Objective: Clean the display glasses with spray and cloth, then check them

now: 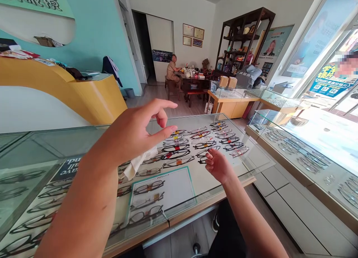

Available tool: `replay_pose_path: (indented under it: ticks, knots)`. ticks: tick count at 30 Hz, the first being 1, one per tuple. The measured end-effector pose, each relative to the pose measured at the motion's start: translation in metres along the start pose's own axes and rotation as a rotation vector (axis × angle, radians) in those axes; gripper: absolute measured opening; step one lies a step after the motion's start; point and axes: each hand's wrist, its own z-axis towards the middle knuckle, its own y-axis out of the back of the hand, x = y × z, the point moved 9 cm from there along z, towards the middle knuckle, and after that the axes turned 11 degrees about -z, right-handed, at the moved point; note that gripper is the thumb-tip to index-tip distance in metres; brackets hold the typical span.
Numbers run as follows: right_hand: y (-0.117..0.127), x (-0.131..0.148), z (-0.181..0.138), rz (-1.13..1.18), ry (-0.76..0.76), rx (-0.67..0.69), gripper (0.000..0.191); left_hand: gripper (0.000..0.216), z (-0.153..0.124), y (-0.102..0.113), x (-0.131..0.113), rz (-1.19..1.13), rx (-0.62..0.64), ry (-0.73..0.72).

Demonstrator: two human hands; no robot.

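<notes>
My left hand [140, 125] hovers above the glass display counter [192, 120], its thumb and forefinger spread apart with nothing between them. Below it a crumpled white cloth [140, 163] lies on the glass, partly hidden by my wrist. Over the counter's near right part is my right hand [219, 166], palm inward; its fingers are loosely curled and slightly apart, and no object shows in them. Rows of eyeglasses [176, 153] sit inside the case beneath both hands. Several more frames rest by a white, green-edged card [179, 187].
Another glass case [296, 150] with eyeglasses stands at the right. A yellow counter [95, 96] is at the left. Towards the back, a person [175, 73] sits at a dark table; another in a grey shirt [248, 77] is near a wooden shelf [243, 38].
</notes>
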Motion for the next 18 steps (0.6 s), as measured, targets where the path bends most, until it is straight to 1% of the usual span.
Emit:
replay_pose_path:
  ticks: [5, 7, 8, 9, 11, 12, 13, 16, 18]
  knots:
    - [-0.001, -0.006, -0.006, -0.046, -0.005, -0.011, 0.037, 0.045, 0.000, -0.002, 0.000, -0.012, 0.007, -0.011]
    - [-0.001, 0.001, -0.011, -0.168, 0.048, -0.024, 0.036, 0.042, 0.000, -0.002, -0.001, -0.016, 0.008, -0.019]
    - [-0.001, 0.008, -0.013, -0.258, 0.100, -0.035, 0.036, 0.040, 0.001, -0.002, -0.001, -0.018, 0.009, -0.023]
    - [-0.001, 0.020, -0.015, -0.413, 0.188, -0.066, 0.035, 0.038, 0.001, -0.002, -0.002, -0.019, 0.009, -0.028]
    - [-0.001, 0.046, -0.015, -0.618, 0.321, -0.137, 0.037, 0.034, 0.002, -0.003, -0.004, -0.018, 0.017, -0.041]
    - [-0.006, 0.066, -0.016, -0.984, 0.452, -0.235, 0.037, 0.032, 0.002, -0.003, -0.006, -0.019, 0.022, -0.052]
    - [-0.009, 0.079, -0.013, -1.135, 0.487, -0.273, 0.035, 0.030, 0.002, -0.004, -0.007, -0.019, 0.028, -0.066]
    - [-0.022, 0.106, 0.005, -1.444, 0.479, -0.276, 0.022, 0.027, 0.000, -0.005, -0.011, -0.016, 0.038, -0.108]
    - [-0.034, 0.113, 0.019, -1.656, 0.426, -0.237, 0.021, 0.026, -0.001, -0.005, -0.010, -0.013, 0.033, -0.128]
